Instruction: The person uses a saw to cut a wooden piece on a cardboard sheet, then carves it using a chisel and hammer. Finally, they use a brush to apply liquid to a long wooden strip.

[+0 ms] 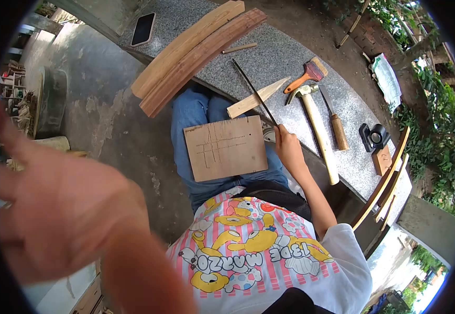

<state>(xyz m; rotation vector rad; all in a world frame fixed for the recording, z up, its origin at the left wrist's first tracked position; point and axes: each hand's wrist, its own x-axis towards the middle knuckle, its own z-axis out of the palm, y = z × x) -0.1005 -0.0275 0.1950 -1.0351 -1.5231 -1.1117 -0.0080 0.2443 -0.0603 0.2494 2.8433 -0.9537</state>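
My left hand (75, 209) is raised close to the camera, blurred, with the palm showing and fingers stretched out; nothing is in it. My right hand (288, 149) is closed around the lower end of a long, thin dark strip (253, 90), which looks like a narrow saw blade and points up and away over the bench edge. A flat wooden board (227, 152) lies across my lap beside that hand. Pencil lines cross the board, and small notches run along its far edge. A pointed wood wedge (248, 106) passes beneath the strip.
On the granite bench (290, 57) lie a phone (143, 29), two long wood pieces (196, 42), a short stick (239, 48), a paintbrush (307, 75), a claw hammer (319, 136), a wood-handled knife (335, 123) and a black device (375, 137). Curved wooden strips (387, 183) lean at the right end.
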